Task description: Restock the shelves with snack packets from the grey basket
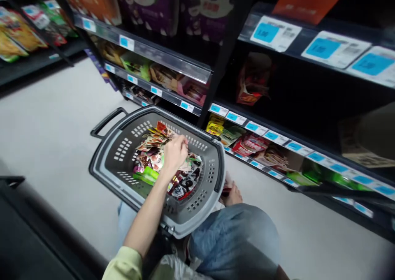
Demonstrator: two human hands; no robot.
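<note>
My left hand (175, 152) reaches into a grey plastic shopping basket (120, 181), over a heap of small snack packets (154, 158). Its fingers are curled together and point down; what lies between them is hidden. A bright green packet (148, 175) lies on the near left side of the heap, and dark packets (187, 183) lie on the right. Beyond my denim-covered knee, my right hand (235, 195) shows only in part at the basket's right side. Its fingers bend around something dark red that I cannot make out.
Black store shelves (212, 78) with price tags run along the far side and right. Snack boxes (194, 91) and red packets (249, 144) stand on the low shelves. The basket's black handle (108, 121) juts out left. A dark object (27, 230) fills the lower left.
</note>
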